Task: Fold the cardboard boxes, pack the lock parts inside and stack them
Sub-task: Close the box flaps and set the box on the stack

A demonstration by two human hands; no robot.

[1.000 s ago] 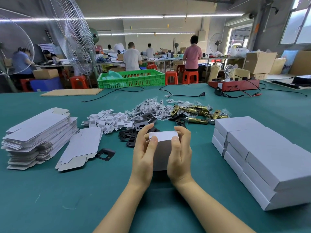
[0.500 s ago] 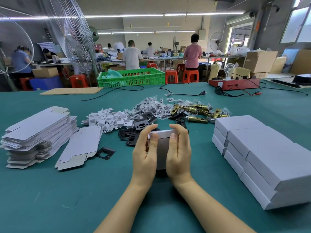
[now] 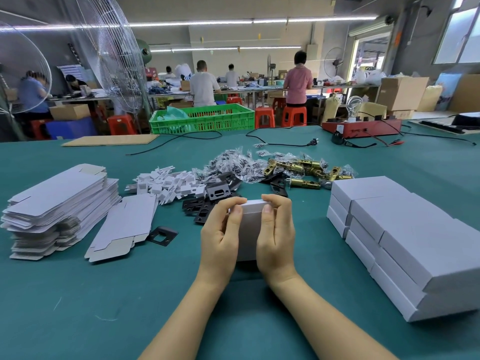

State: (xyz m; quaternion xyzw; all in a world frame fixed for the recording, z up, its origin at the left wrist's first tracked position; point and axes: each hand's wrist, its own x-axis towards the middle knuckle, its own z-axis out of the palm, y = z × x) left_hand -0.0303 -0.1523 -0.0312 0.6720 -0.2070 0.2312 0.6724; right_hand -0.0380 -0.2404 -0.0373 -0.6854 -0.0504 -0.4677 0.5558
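Note:
A small white cardboard box stands on the green table in front of me. My left hand grips its left side and my right hand grips its right side, thumbs on the top near edge. Its far end flap lies closed. Flat unfolded box blanks are piled at the left, with one loose blank beside them. Folded closed boxes are stacked at the right. Black lock plates, brass latches, bagged screws and white card inserts lie beyond the box.
A single black plate lies next to the loose blank. Cables, a red device, a green crate and a cardboard sheet sit along the table's far edge. People work at benches behind.
The raised end flap of the box has been folded down and closed. Both hands stayed on the box, with fingers shifting along its top edge.

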